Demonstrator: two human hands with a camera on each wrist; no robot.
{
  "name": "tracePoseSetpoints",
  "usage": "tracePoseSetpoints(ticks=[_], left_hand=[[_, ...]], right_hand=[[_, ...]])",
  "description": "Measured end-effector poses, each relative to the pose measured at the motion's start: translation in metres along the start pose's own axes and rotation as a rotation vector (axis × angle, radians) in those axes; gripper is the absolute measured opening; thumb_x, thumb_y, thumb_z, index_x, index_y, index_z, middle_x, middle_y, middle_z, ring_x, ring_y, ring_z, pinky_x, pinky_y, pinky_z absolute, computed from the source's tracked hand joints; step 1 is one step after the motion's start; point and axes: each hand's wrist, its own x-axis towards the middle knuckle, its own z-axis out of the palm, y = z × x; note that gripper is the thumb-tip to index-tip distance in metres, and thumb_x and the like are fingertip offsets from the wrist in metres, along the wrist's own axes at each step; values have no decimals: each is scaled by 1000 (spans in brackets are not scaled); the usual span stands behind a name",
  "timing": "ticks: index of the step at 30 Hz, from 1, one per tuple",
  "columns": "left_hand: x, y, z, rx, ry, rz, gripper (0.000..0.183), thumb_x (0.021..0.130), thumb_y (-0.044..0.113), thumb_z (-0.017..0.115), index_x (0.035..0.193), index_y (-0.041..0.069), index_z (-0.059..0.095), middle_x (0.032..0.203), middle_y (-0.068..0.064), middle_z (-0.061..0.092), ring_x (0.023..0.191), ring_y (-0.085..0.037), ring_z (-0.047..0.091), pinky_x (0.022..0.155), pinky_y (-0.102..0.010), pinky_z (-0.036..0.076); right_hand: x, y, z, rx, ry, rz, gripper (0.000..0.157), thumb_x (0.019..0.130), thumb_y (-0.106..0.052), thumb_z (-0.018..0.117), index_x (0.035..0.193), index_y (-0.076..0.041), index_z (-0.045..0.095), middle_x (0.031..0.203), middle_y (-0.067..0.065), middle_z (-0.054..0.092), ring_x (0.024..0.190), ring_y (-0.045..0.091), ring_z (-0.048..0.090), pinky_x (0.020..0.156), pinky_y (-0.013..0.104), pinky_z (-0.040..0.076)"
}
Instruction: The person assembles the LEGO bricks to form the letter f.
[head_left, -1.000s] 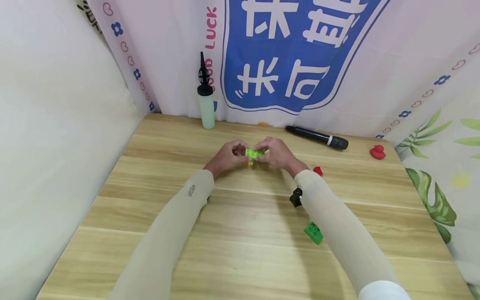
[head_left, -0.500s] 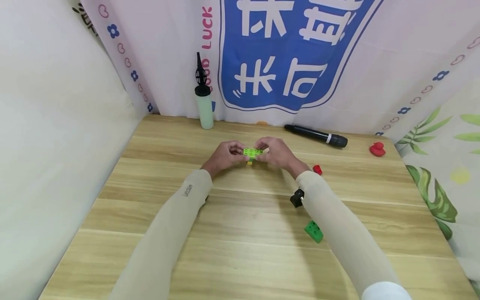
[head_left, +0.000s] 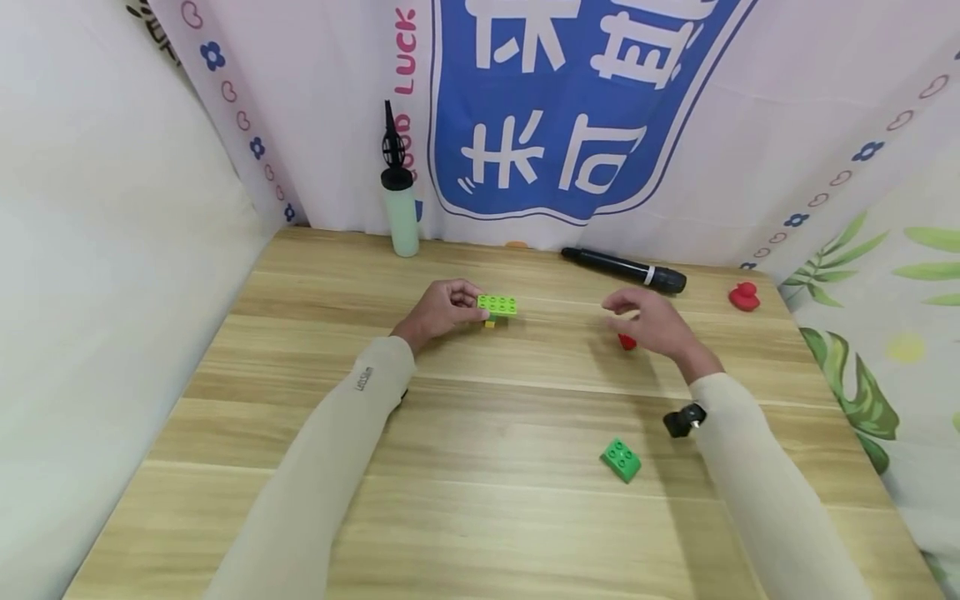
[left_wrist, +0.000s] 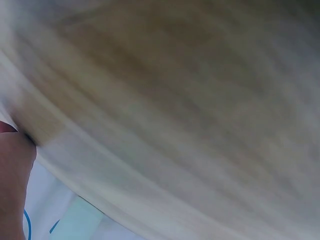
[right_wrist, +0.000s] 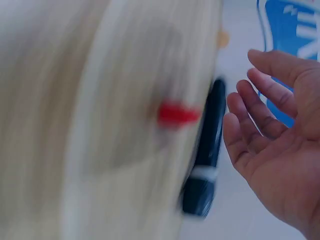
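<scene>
My left hand (head_left: 444,311) pinches the left end of a small stack of toy bricks. Its top is a lime-green brick (head_left: 498,305) with two rows of studs, and a yellow piece (head_left: 490,323) shows underneath. Over to the right, my right hand (head_left: 651,319) is held above a small red brick (head_left: 627,342), its fingers loosely bent around nothing. In the right wrist view, that red brick (right_wrist: 178,115) is blurred and lies apart from the spread fingers. The left wrist view catches only part of the left hand (left_wrist: 16,180) and blurred wood.
A green brick (head_left: 620,460) lies nearer on the wooden table (head_left: 480,517). Along the back are a pump (head_left: 402,218) with a black nozzle, a black microphone (head_left: 624,270) and a red rubber duck (head_left: 744,296). A printed curtain (head_left: 337,108) hangs behind the table.
My right hand has let go of the brick stack and moved right, over the small red brick. My left hand stays on the stack. The green brick is now fully uncovered.
</scene>
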Motion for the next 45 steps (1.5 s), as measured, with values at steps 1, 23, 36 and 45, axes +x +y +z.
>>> tracePoseSetpoints(ticks=[1, 23, 36, 45], left_hand=[[0, 0, 0, -1, 0, 1, 36, 92, 10, 85, 124, -1, 72, 102, -4, 70, 92, -11, 62, 76, -14, 53], [2, 2, -1, -14, -13, -3, 36, 93, 9, 84, 125, -1, 71, 101, -3, 68, 91, -12, 60, 75, -15, 52], [1, -2, -1, -4, -16, 3, 38, 94, 10, 83, 127, -2, 70, 100, -3, 67, 90, -11, 60, 75, -14, 51], [-1, 1, 0, -18, -7, 17, 37, 93, 6, 83, 126, -5, 69, 97, 0, 66, 87, -9, 59, 73, -14, 51]], right_hand=[[-5, 8, -4, 2, -10, 19, 36, 102, -13, 72, 134, 4, 67, 136, 26, 68, 128, 42, 64, 110, 60, 53], [-22, 44, 0, 5, -45, 113, 38, 100, -14, 78, 135, -2, 67, 130, 24, 70, 120, 39, 66, 105, 49, 52], [5, 10, 15, 74, 52, 83, 38, 100, -19, 79, 130, 0, 66, 129, 23, 71, 119, 39, 70, 101, 42, 57], [46, -64, 40, 120, 89, -56, 35, 96, -21, 84, 122, -3, 71, 122, 18, 75, 110, 33, 73, 94, 45, 61]])
